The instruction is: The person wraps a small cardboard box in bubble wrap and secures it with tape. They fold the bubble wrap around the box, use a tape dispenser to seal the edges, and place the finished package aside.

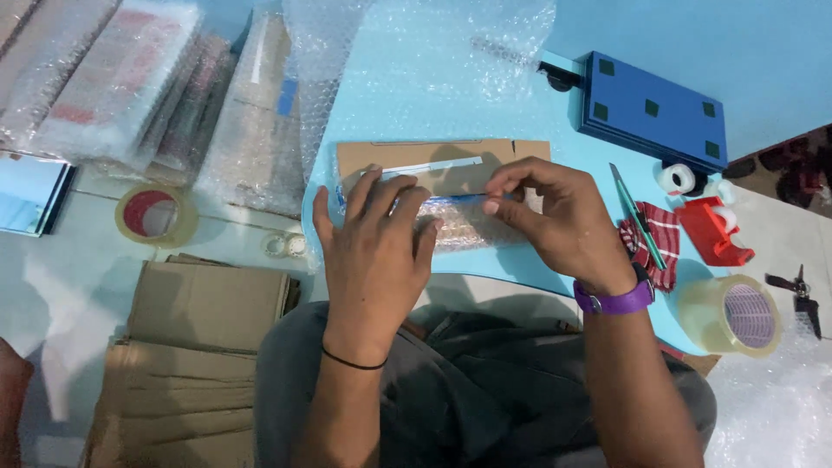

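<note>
Bubble-wrapped bundle is lying with its long axis running left to right under both my hands. I am pressing my left hand flat on it, fingers spread, while my right hand is pinching its upper edge between thumb and fingertips. Beyond my fingers one cardboard sheet is lying; right of my right hand, two tape rolls and one red dispenser are sitting.

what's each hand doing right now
Left hand: open, pressed flat on the bubble-wrapped bundle.
Right hand: fingertips pinched on a strip of clear tape.
</note>
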